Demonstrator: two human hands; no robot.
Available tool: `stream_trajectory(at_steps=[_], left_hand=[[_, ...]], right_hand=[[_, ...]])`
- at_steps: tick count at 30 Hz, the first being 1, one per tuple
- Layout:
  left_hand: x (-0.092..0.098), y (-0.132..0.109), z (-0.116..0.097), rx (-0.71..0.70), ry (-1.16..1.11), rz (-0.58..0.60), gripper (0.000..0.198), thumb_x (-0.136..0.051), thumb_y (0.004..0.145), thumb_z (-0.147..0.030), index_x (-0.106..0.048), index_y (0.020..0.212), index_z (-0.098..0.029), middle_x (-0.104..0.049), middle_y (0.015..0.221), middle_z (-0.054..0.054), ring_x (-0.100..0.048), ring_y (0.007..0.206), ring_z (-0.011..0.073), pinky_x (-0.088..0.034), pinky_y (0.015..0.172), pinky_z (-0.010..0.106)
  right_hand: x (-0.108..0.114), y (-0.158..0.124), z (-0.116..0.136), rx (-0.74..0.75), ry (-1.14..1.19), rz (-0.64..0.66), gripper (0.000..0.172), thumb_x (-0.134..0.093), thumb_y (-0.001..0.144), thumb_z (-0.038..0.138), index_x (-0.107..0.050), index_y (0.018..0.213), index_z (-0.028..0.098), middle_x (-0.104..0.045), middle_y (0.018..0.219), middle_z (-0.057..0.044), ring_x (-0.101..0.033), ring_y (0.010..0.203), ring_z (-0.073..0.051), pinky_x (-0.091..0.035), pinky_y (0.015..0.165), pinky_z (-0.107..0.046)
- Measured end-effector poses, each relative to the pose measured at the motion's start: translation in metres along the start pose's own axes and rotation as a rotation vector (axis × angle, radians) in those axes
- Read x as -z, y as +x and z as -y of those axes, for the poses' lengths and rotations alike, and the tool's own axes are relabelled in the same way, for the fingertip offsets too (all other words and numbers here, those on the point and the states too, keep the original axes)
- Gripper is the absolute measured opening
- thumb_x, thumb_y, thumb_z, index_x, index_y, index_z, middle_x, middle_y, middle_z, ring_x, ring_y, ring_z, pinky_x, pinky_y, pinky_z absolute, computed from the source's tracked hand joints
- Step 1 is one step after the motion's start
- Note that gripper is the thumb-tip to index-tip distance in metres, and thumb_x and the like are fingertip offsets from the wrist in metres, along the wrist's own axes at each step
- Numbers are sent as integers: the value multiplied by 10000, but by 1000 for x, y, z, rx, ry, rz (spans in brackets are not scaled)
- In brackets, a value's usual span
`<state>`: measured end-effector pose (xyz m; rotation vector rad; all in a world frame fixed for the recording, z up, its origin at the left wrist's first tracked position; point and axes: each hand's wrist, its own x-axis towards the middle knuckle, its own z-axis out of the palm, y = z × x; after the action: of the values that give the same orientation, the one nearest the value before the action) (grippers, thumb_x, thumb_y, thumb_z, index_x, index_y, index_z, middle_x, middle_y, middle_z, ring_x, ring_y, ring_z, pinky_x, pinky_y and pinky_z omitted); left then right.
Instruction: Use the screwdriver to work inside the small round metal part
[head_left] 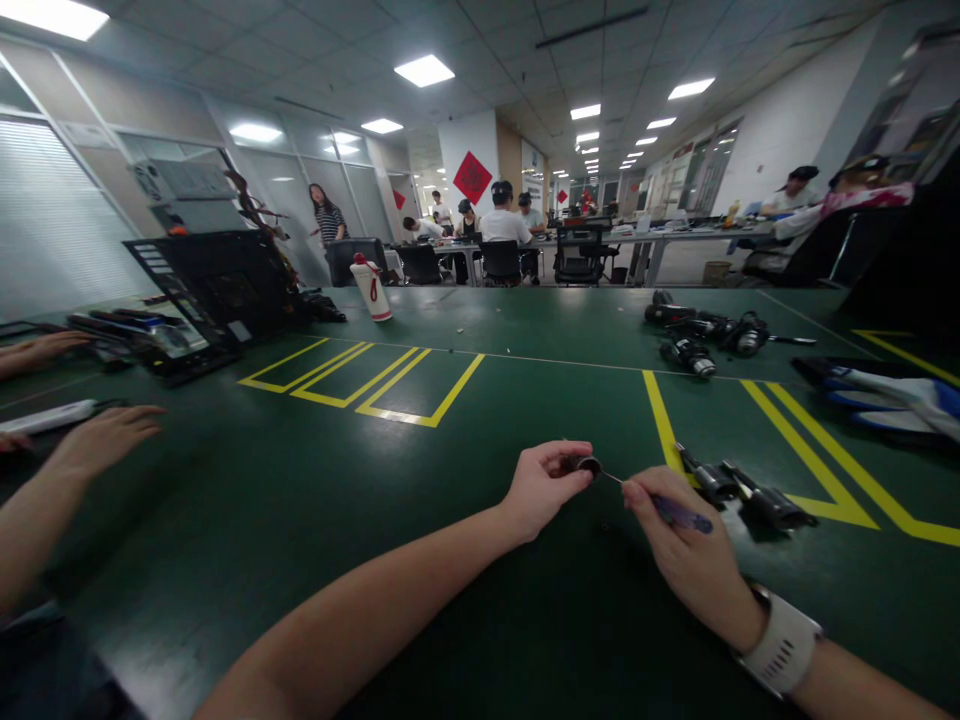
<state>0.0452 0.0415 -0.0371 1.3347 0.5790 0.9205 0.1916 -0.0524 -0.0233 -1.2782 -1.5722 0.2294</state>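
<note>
The small dark hollow part [591,466] is above the tabletop [480,640], in front of the person, pinched between the thumb and the fingers of the left hand [541,488]. The fingers of the right hand [682,540] are closed around a thin screwdriver [681,514], whose shaft points to the opening of this part. I cannot tell if the tip touches it.

As I judge, the main danger is a slip: the part is round and held only by fingertips, so a strong sideways push could turn it, and the tip could then hurt the left thumb, which is very near. The part could also fall and roll, because no fixture supports it. Just below the hands lies a tiny dark piece [604,525]; a careless wrist could sweep it away. To the right, two dark cylindrical housings [776,505] lie near the right hand, so a wide elbow movement might knock them.
</note>
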Motion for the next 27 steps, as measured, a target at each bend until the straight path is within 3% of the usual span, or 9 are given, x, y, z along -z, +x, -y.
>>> stream_trajectory(at_steps=[7,16,27], left_hand=[[-3,-1,1,-20,11,-84,227,-650,661,-29,-673,863,-130,-653,1038,90,-627,919,173,-474,889,373],[-4,-2,-2,-28,47,-67,269,-630,662,0,-670,894,-130,-634,1090,98,-617,950,184,-479,880,354],[-4,-3,-2,-144,253,-42,288,-617,673,-11,-676,918,-151,-579,1166,118,-607,987,208,-523,839,353]], right_hand=[[-1,-4,1,97,-13,53,120,-502,875,228,-558,769,227,-570,705,-20,-530,662,-180,-431,611,-326],[-2,-4,-3,102,-22,84,100,-505,876,199,-560,799,232,-581,742,-26,-539,696,-181,-448,620,-330],[-4,-2,0,95,-91,91,113,-505,874,221,-570,783,230,-596,746,-30,-549,693,-186,-445,617,-326]])
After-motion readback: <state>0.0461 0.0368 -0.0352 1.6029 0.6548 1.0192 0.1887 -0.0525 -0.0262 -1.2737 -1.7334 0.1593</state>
